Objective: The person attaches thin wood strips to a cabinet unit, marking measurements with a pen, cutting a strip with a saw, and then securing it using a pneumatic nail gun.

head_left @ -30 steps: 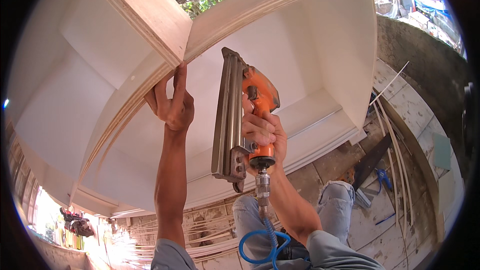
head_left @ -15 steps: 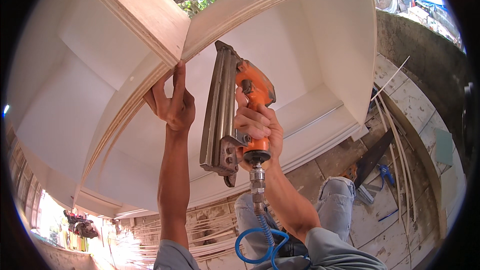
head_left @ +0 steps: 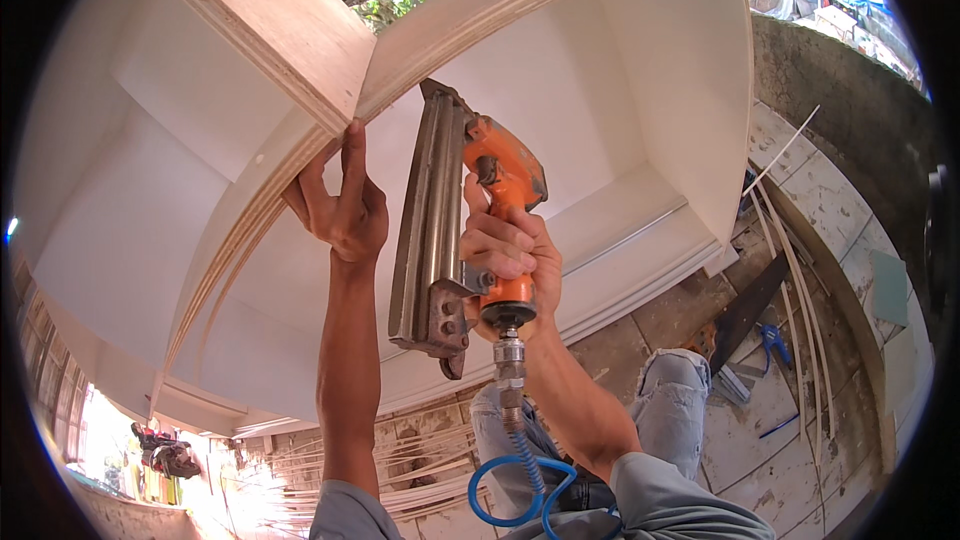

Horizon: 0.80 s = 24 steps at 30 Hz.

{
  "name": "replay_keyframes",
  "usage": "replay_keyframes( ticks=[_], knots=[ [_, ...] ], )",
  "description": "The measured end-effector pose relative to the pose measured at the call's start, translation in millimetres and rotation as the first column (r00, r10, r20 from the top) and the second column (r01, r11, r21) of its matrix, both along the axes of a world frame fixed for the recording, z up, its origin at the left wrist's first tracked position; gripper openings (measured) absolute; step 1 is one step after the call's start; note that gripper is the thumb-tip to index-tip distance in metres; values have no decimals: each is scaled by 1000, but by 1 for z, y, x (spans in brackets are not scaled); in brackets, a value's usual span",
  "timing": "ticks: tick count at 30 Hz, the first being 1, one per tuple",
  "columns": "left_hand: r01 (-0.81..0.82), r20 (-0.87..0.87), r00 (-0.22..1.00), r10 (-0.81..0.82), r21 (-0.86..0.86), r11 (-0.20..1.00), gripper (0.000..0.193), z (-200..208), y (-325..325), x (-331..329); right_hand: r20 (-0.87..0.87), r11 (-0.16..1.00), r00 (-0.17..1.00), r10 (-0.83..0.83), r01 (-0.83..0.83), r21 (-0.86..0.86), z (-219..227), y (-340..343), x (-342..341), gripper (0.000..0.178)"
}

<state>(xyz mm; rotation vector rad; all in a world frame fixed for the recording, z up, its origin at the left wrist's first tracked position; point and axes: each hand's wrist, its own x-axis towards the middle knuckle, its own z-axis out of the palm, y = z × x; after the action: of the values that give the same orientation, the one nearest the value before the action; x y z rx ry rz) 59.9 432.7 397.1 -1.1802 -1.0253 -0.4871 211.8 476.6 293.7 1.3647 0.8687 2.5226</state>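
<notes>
At the plywood joint (head_left: 354, 103) — nail gun (head_left: 428, 225) shifted closer.
Right grip (head_left: 513, 248) is closed round its orange handle (head_left: 512, 290); the tool's nose (head_left: 438, 92) has moved left, nearer the joint — contact unclear. Left grip (head_left: 345, 220) has one fingertip at the joint; whether it pinches cannot be told.

Tiled floor (head_left: 737, 445), handsaw (head_left: 748, 312) on it, pale strips (head_left: 800, 278)
</notes>
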Motion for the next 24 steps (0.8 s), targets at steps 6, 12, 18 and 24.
replay_keyframes(
  ticks=[6,12,18,24],
  knots=[
    [-10,20,1000,10,-1,1000,46,-5,0,-4,121,999,992,31,-27,-33,7,0,9,37],
    [-2,14,1000,2,-1,1000,49,-3,1,-2,60,998,997,54,-52,-35,6,0,6,39],
    [-15,19,1000,15,-11,1000,51,-4,0,-3,43,999,999,25,-24,-23,2,-1,1,42],
    [-12,10,1000,13,-26,1000,54,-3,-3,-7,79,998,995,57,-54,-42,8,-3,4,35]
  ],
)
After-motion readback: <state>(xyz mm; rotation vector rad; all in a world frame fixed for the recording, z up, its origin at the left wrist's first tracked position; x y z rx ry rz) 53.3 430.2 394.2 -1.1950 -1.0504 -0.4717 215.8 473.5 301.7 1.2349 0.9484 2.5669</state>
